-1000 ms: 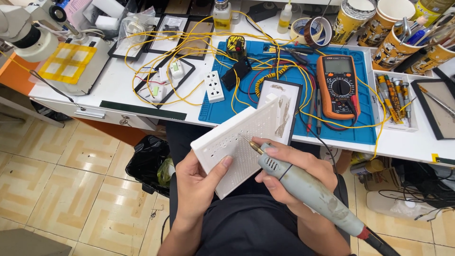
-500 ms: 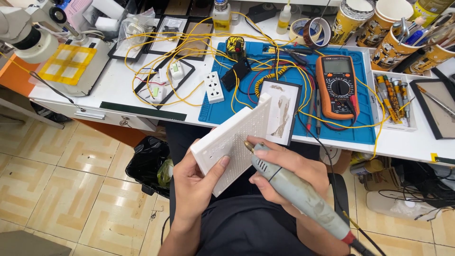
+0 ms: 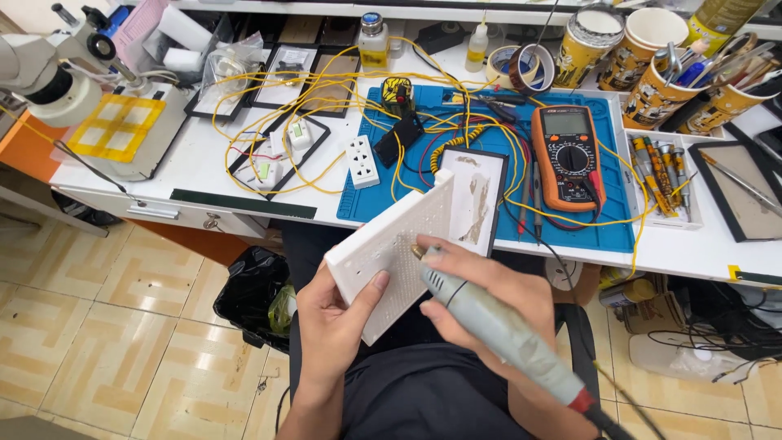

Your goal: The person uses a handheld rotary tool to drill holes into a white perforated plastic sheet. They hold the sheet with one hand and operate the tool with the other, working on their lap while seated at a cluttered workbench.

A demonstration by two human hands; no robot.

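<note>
Nearest to us, our right hand [image 3: 497, 293] was wrapped around a grey pen-shaped rotary tool [image 3: 497, 330] with a red collar at its tail, fingers closed tight on the barrel and its brass tip touching the face of a white rectangular perforated plastic board [image 3: 391, 253]. Our left hand [image 3: 334, 326] pinched that board by its lower edge, thumb pressed on the front and fingers behind, holding it tilted above our lap, just in front of the desk edge. Below, to the left, a black bin bag [image 3: 252, 289] sat on the tiled floor. Beyond the board lay a blue rubber work mat [image 3: 607, 224] carrying an orange digital multimeter [image 3: 568, 155], a white socket block [image 3: 362, 160] and tangled yellow wires [image 3: 326, 81]. Farthest back stood patterned paper cups [image 3: 652, 81] full of tools, and at far left a white microscope [image 3: 49, 73].
</note>
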